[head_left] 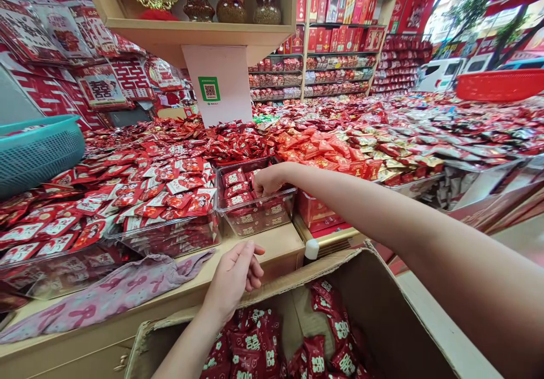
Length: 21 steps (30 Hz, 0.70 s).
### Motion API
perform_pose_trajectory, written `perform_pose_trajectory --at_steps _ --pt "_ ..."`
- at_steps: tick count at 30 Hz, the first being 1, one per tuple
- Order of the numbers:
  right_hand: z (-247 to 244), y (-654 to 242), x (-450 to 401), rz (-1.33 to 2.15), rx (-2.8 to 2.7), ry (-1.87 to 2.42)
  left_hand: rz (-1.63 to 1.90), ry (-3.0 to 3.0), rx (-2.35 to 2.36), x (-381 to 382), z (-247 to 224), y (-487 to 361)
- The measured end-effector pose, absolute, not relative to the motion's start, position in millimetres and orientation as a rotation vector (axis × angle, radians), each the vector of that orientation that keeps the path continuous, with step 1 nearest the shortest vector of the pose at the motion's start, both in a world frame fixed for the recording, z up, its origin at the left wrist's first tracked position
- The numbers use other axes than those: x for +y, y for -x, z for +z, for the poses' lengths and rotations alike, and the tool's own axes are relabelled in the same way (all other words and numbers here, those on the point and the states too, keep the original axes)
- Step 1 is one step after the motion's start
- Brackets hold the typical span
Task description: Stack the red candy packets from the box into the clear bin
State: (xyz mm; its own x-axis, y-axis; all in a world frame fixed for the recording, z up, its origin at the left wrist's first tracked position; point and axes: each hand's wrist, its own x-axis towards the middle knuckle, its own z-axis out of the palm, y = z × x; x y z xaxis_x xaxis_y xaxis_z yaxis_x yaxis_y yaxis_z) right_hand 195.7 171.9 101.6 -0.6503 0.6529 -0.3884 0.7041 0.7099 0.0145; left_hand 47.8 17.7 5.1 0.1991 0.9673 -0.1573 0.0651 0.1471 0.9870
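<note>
My right hand [271, 179] reaches down into a clear plastic bin [257, 220], its fingers closed on a small red candy packet, mostly hidden by the hand. Red packets [237, 187] with white print stand in rows inside that bin. My left hand [235, 280] hangs over the near edge of a cardboard box [382, 299], fingers loosely curled and apart from the thumb, with nothing in it. Inside the box lie several dark red packets [253, 342] with white characters, some of the box bottom showing between them.
Left of the bin, more clear bins [170, 237] are heaped with red and white packets. A pink patterned cloth [114, 294] lies along the counter edge. A teal basket [42, 152] stands at left, a red basket [501, 84] at far right. A wooden display shelf [204, 28] overhangs the back.
</note>
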Motion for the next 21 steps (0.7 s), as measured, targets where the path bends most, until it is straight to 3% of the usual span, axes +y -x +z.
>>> perform_pose_trajectory --at_steps 21 --pt "102.7 -197.6 162.6 0.283 2.634 -1.322 0.908 -1.225 1.164 17.6 5.0 -47.0"
